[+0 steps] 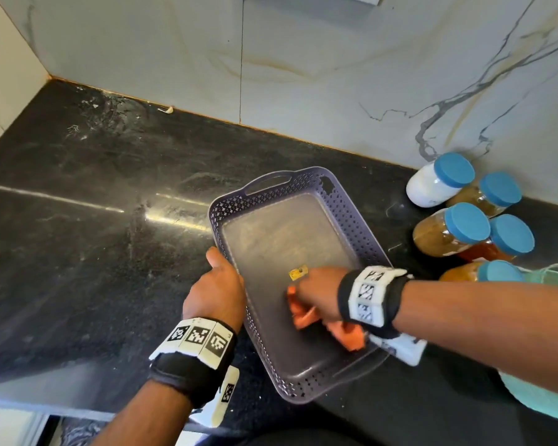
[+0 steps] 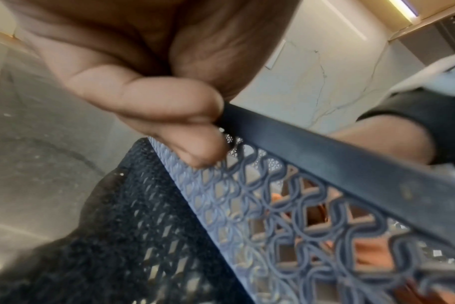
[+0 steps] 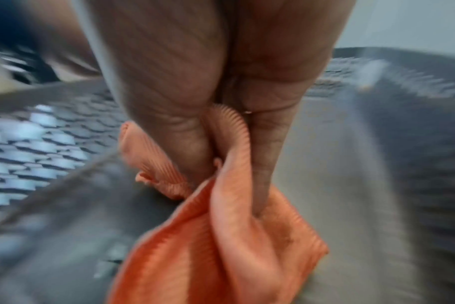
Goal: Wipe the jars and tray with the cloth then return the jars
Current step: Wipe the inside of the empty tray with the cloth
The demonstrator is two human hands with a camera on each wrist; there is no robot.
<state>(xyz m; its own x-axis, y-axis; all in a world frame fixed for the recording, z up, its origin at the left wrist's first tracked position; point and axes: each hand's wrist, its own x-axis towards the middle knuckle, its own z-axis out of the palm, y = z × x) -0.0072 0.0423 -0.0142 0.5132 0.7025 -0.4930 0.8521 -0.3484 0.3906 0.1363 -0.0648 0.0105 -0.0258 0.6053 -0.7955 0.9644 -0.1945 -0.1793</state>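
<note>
A grey-purple perforated tray (image 1: 229,207) sits on the black counter with nothing but a small yellow sticker (image 1: 298,272) on its floor. My left hand (image 1: 218,284) grips the tray's left rim (image 2: 325,152), fingers (image 2: 195,148) curled over the lattice wall. My right hand (image 1: 319,292) is inside the tray and holds a bunched orange cloth (image 1: 322,323) (image 3: 221,236) against the floor. Several blue-lidded jars (image 1: 455,230) stand on the counter to the right of the tray, one with white contents (image 1: 432,185), the others amber or orange.
A marble backsplash (image 1: 303,75) runs behind the counter, with a wall corner at the far left. A teal cloth or bag (image 1: 548,391) lies at the right edge near the jars. The dusty black counter (image 1: 94,220) stretches left of the tray.
</note>
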